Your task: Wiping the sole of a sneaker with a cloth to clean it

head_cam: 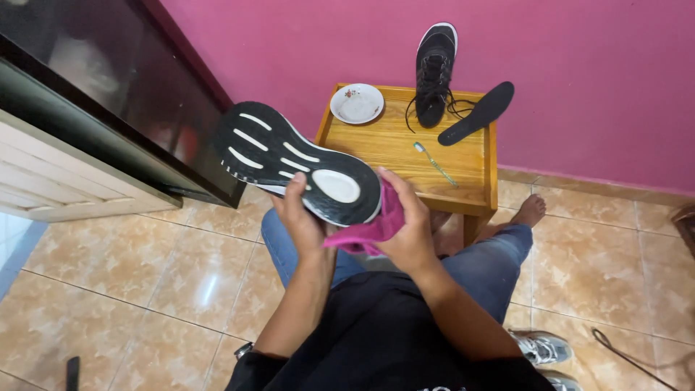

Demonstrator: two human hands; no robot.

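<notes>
Gripping an upturned shoe in the left hand, pressing a pink cloth against its heel with the right hand. Wiping seemingly midway. Waiting beyond the hands on the desk: second shoe, insole, toothbrush, dish.

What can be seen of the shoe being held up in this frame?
The shoe is turned sole-up, so mostly its underside shows: a black, rubbery-looking outsole with white curved bars across the forefoot, a white oval patch at the heel and a white edge along the rim. It lies tilted, toe toward the dark cabinet, above the person's lap in front of the wooden stool. The left hand grips its near edge from below; the right hand presses a pink cloth against the heel end. The upper is hidden.
</notes>
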